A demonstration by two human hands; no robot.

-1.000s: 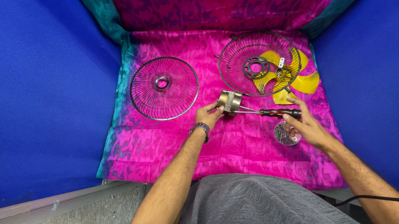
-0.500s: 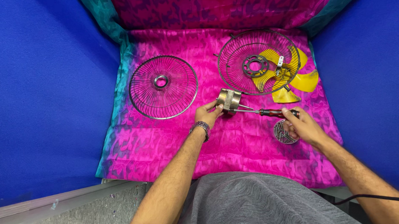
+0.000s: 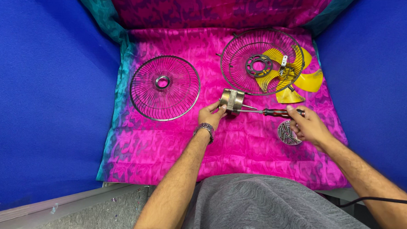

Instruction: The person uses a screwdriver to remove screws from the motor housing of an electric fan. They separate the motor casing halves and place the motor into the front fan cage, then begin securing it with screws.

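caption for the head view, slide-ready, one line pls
Left hand steadies a small fan motor while right hand drives a screwdriver into it on pink cloth.

Pink mottled cloth — yellow fan blade.

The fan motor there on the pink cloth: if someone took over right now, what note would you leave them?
Left hand: steadies the small metal fan motor on the pink cloth.
Right hand: grips a screwdriver, tip at the motor.
Nearby: one wire fan guard lies to the left; a second guard lies on the yellow fan blade; a small round dish of screws sits under the right hand.
Done: fan is in separate parts.
Left: the motor work; which way the screw turns is not visible.
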